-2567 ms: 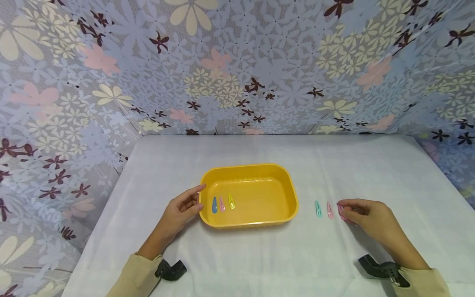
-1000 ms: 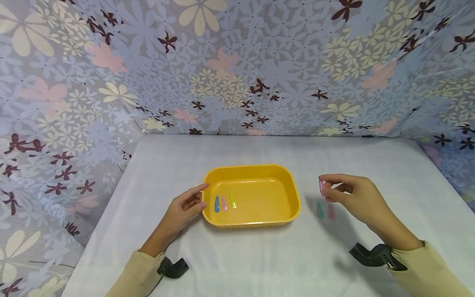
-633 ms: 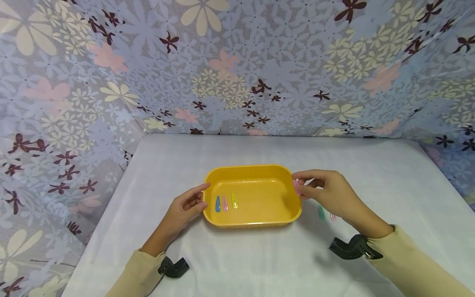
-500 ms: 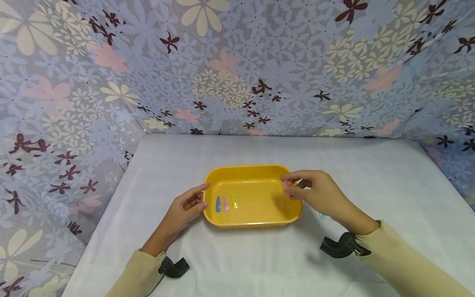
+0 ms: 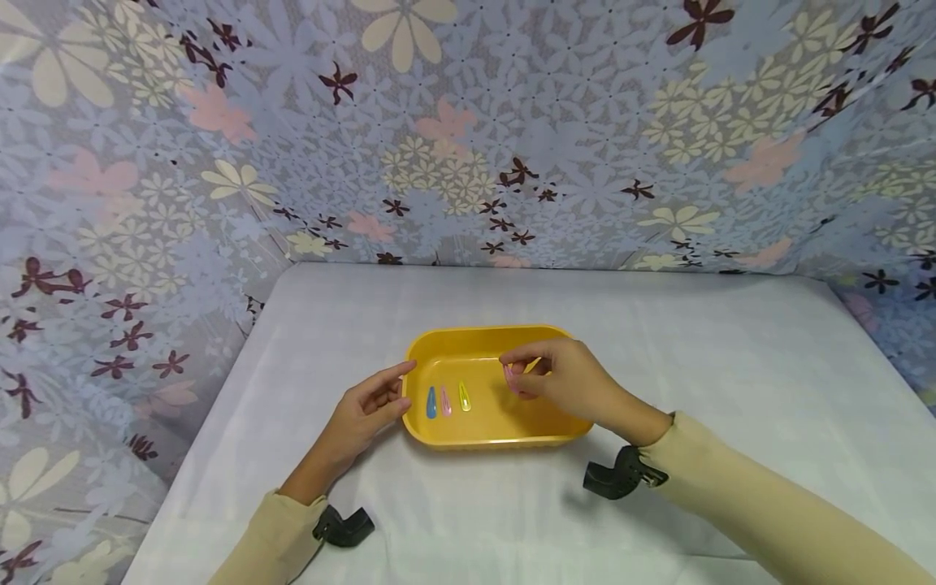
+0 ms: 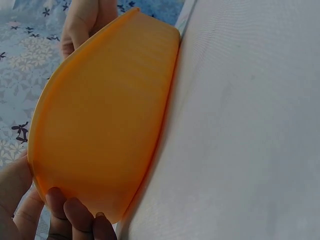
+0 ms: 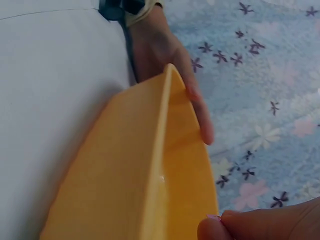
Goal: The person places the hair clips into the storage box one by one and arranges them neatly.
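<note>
My left hand (image 5: 366,404) holds the left end of a yellow plastic tray (image 5: 497,444); in the left wrist view its curled fingers (image 6: 80,215) press the outer wall. Inside the tray, towards its left end, lie a blue snap hair clip (image 5: 431,402), a pink one (image 5: 446,401) and a yellow one (image 5: 464,396). Over the tray's right half, my right hand (image 5: 566,378) pinches another pink hair clip (image 5: 510,379) between thumb and fingers. Only a sliver of that held clip (image 7: 214,217) shows in the right wrist view.
The tray stands on a table with a white cloth (image 5: 453,512). A flowered fabric backdrop (image 5: 468,162) rises behind and at the sides. A black wrist mount (image 5: 621,475) hangs from the right sleeve (image 5: 760,487), and another mount (image 5: 342,526) from the left.
My right hand picked up the pink clip from the table, lifted it and carried it left over the tray. The right arm now hides the teal and pink clips on the cloth. The left hand stayed.
</note>
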Tool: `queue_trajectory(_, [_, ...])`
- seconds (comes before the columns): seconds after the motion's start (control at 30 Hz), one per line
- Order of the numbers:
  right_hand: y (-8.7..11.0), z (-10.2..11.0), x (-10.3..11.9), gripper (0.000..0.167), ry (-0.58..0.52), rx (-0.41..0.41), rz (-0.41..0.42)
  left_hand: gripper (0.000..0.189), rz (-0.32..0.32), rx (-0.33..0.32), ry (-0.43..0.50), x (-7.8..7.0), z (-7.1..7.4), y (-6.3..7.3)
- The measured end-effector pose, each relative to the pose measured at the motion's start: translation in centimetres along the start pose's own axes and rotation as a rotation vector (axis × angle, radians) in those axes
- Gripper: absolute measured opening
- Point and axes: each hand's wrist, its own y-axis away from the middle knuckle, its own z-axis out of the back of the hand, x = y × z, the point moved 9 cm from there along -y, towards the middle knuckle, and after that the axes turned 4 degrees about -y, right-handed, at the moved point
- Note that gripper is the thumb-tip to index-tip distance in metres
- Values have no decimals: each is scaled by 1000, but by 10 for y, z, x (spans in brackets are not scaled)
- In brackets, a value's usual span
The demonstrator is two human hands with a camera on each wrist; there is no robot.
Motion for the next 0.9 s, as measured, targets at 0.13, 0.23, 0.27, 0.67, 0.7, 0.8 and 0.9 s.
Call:
queue_trajectory(0.13, [-7, -14, -3, 25, -28, 20, -26, 53, 5, -2, -4, 0, 0, 1])
queue_trajectory(0.23, [-13, -22, -7, 24, -3, 23, -44, 52, 5, -4, -6, 0, -1, 2])
queue_trajectory(0.27, [-15, -25, -8, 24, 6, 26, -48, 52, 4, -4, -6, 0, -1, 2])
queue_trajectory(0.67, [-23, -48, -30, 19, 125, 41, -63, 53, 7, 6, -16, 3, -4, 2])
queue_trajectory(0.7, [-24, -49, -30, 20, 124, 38, -63, 53, 4, 5, -18, 2, -4, 2])
queue_trajectory(0.8, [-28, -50, -30, 20, 122, 29, -54, 53, -9, 9, -17, 0, -3, 2])
queue_trajectory(0.9, [-32, -50, -30, 20, 127, 24, -61, 53, -6, 8, -13, -1, -2, 3])
